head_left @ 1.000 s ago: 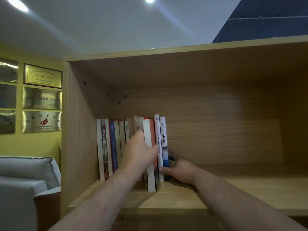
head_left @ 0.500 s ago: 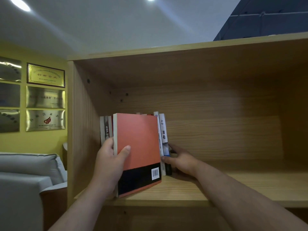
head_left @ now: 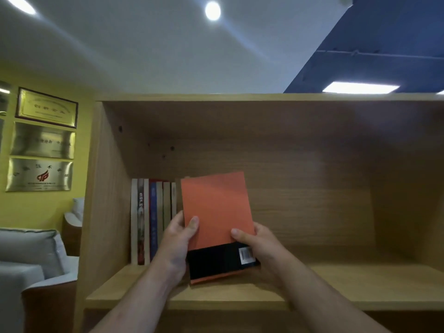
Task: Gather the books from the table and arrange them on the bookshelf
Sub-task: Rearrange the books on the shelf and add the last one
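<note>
Both hands are gripping the orange book [head_left: 216, 207]. The left hand [head_left: 179, 239] is curling round its left edge with the thumb on the cover, and the right hand [head_left: 262, 248] is pinching the lower right edge beside the barcode. The book is facing the camera flat-on and tilting slightly, with its bottom corner hanging low over the shelf board [head_left: 336, 284]; whether it is touching the wood I cannot tell.

The main risk is sitting just beyond the left hand. The row of books [head_left: 153, 219] is standing upright with nothing visibly bracing its near end (whatever lies behind the orange cover is hidden). If the book is being turned spine-out for insertion, a corner could catch the row and tip the end volumes over. The grip is also low on a tall, thin cover, so the top could flop or the book could slip during the turn. Pushing it in at this tilt could jam it against its neighbours or crease the cover.

To the right of the right hand, the light wooden board of the bookshelf [head_left: 105, 188] is running on, smooth and level. Far left of the left hand, metal plaques [head_left: 42, 145] are hanging on a yellow wall above a grey sofa [head_left: 26, 248], and round ceiling lights [head_left: 212, 10] are glaring overhead.
</note>
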Action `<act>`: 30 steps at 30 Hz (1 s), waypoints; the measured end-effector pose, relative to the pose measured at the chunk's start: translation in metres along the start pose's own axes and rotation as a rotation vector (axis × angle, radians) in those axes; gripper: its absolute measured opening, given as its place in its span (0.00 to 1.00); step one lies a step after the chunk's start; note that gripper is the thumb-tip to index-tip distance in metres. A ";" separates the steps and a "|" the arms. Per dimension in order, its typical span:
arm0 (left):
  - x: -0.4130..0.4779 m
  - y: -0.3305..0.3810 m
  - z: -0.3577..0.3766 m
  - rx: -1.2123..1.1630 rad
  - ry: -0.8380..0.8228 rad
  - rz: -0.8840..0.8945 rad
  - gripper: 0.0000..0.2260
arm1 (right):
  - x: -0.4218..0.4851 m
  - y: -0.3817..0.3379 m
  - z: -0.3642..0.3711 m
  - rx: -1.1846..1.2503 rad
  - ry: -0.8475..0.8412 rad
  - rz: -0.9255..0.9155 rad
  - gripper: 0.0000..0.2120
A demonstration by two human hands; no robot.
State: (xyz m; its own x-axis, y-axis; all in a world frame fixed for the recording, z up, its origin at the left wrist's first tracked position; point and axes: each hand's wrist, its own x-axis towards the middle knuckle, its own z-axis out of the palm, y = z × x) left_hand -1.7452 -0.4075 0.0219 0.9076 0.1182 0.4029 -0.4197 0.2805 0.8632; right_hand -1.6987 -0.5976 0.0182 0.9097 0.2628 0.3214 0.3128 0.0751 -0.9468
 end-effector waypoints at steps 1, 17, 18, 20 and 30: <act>0.001 -0.002 0.002 0.059 0.013 0.012 0.07 | -0.004 -0.002 -0.004 0.016 0.015 -0.001 0.14; 0.026 -0.033 -0.005 0.573 0.113 0.171 0.18 | -0.001 -0.017 -0.023 -0.415 0.519 -0.261 0.05; 0.027 -0.033 -0.006 0.572 0.110 0.176 0.18 | 0.004 -0.015 -0.014 -0.466 0.509 -0.253 0.05; 0.027 -0.032 -0.006 0.574 0.106 0.185 0.19 | 0.012 -0.009 0.001 -0.498 0.460 -0.214 0.07; 0.040 -0.020 -0.027 1.509 0.205 0.076 0.54 | 0.012 0.006 0.017 -0.474 0.121 -0.045 0.15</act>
State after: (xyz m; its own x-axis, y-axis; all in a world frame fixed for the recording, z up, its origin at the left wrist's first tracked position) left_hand -1.7001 -0.3829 0.0129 0.8163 0.2486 0.5213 0.0327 -0.9211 0.3880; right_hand -1.6908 -0.5774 0.0158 0.9088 0.1533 0.3880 0.4169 -0.3694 -0.8305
